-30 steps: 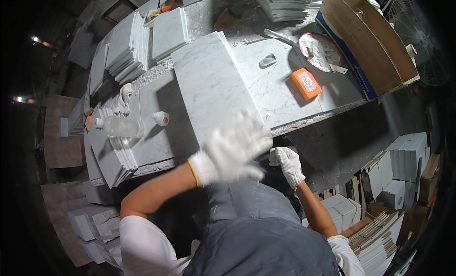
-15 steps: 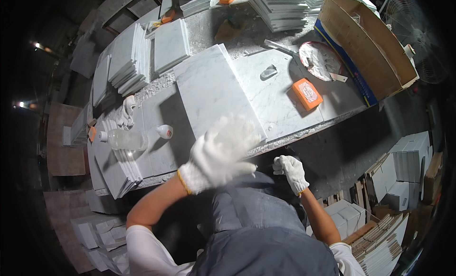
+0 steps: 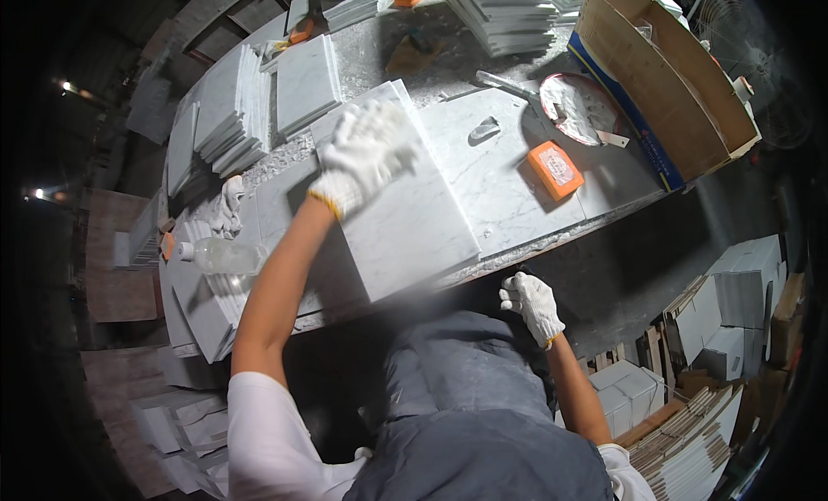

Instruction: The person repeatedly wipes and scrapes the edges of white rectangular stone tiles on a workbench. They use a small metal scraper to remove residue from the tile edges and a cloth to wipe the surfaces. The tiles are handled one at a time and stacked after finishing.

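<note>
Marble slab [image 3: 407,229] under flattened left hand [image 3: 366,147], apart from curled right hand [image 3: 532,304], contents unclear

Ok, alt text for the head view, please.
A gloved left hand is over a pale slab on a dusty bench; the gloved right hand is partly curled before its near edge. An orange block and cardboard box sit to the right.

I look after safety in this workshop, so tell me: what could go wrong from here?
1. The left hand is over the slab, whose near end lies about at the front edge of the table; a careless pull might make it slip off or chip.
2. The left forearm appears close to the bottle in this view, so a sideways sweep could knock it.
</note>
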The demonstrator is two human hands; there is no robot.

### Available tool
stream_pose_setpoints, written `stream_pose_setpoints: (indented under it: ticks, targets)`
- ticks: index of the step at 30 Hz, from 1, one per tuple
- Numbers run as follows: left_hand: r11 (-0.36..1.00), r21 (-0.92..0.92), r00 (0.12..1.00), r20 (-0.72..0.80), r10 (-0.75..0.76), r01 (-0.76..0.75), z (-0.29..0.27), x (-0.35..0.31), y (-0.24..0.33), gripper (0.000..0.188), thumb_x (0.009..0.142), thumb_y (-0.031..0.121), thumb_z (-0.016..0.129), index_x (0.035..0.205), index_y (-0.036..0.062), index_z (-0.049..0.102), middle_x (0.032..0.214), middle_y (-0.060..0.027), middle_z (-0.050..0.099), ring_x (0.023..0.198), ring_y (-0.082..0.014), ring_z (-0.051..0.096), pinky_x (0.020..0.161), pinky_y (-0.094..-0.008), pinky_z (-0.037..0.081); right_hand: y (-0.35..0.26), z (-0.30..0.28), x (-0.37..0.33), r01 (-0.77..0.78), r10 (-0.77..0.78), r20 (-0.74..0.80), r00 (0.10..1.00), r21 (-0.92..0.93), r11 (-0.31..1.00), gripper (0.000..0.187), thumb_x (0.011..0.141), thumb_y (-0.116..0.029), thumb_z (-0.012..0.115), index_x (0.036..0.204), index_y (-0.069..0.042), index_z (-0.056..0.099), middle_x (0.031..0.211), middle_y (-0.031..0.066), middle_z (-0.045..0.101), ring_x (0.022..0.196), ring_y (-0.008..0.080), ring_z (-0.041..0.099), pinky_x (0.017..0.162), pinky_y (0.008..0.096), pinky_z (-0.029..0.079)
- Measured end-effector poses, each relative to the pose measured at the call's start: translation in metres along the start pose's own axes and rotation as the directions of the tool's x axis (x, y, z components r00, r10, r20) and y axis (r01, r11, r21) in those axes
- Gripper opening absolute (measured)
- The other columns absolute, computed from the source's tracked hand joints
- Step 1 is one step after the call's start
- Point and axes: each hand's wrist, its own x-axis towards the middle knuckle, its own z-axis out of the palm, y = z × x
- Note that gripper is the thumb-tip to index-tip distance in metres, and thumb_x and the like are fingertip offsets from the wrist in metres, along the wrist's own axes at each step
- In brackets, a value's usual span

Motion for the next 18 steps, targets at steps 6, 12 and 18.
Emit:
stream_pose_setpoints:
  ticks: [6,12,18]
  targets:
    - [0.868,-0.338,0.915,0.048,0.401,-0.363,-0.053,-0.126,0.114,0.084,0.092,0.075,0.046,0.155,0.0178,0.048,0.163,-0.0195,0.040,0.154,-0.0479,0.026,0.127,-0.0550,0.018,0.011,-0.008,0.012,0.224,-0.215,0.063,0.975,-0.226,0.948,0.032,0.106,-0.032,0.061,0.108,-0.001,0.066,0.101,0.0121,0.073,0.083,0.0210,0.072,0.072,0.0354,0.062]
    - [0.507,-0.763,0.908,-0.262,0.327,-0.402,-0.044,-0.190,0.186,0.045,0.090,0.039,0.074,0.125,0.0119,0.071,0.129,-0.0159,0.066,0.123,-0.0363,0.062,0.111,-0.0474,0.047,0.016,-0.013,0.014,0.144,-0.134,0.060,0.989,-0.203,0.969,0.029,0.104,-0.028,0.065,0.111,-0.001,0.067,0.102,0.0096,0.072,0.084,0.0187,0.071,0.072,0.0338,0.062]
    - [0.607,-0.774,0.935,-0.326,-0.140,-0.179,-0.023,-0.229,0.203,0.011,0.084,0.030,0.076,0.084,0.0184,0.076,0.086,-0.0053,0.066,0.079,-0.0281,0.064,0.070,-0.0411,0.050,0.013,0.009,-0.005,0.141,-0.141,-0.007,0.990,-0.033,0.989,0.026,0.101,-0.017,0.069,0.121,0.000,0.069,0.096,0.0075,0.073,0.075,0.0153,0.070,0.064,0.0298,0.060]
